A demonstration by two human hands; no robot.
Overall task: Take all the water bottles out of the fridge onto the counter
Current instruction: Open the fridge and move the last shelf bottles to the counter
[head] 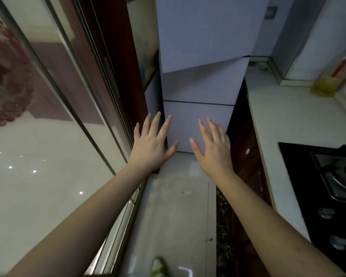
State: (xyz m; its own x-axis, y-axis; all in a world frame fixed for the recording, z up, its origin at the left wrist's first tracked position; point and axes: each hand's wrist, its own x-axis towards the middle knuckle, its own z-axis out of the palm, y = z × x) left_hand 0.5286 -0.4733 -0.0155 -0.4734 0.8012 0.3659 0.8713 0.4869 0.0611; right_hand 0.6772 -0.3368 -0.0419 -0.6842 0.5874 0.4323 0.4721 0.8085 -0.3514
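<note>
A tall pale fridge (pixel 204 37) stands straight ahead, with three door sections stacked. Its middle door (pixel 202 84) sits slightly askew, ajar at its upper edge. No water bottle is in sight; the fridge's inside is hidden. My left hand (pixel 152 144) reaches forward with fingers spread, in front of the lower door's left edge. My right hand (pixel 212 144) is stretched out beside it, fingers straight, in front of the lower door (pixel 188 124). Neither hand holds anything. The white counter (pixel 284 116) runs along the right.
A black gas hob (pixel 332 180) is set into the counter at the right. A yellowish bottle (pixel 332 78) stands at the counter's far end by the wall. Dark wooden cabinets (pixel 246 152) lie under the counter. A glass sliding door (pixel 58 96) fills the left side.
</note>
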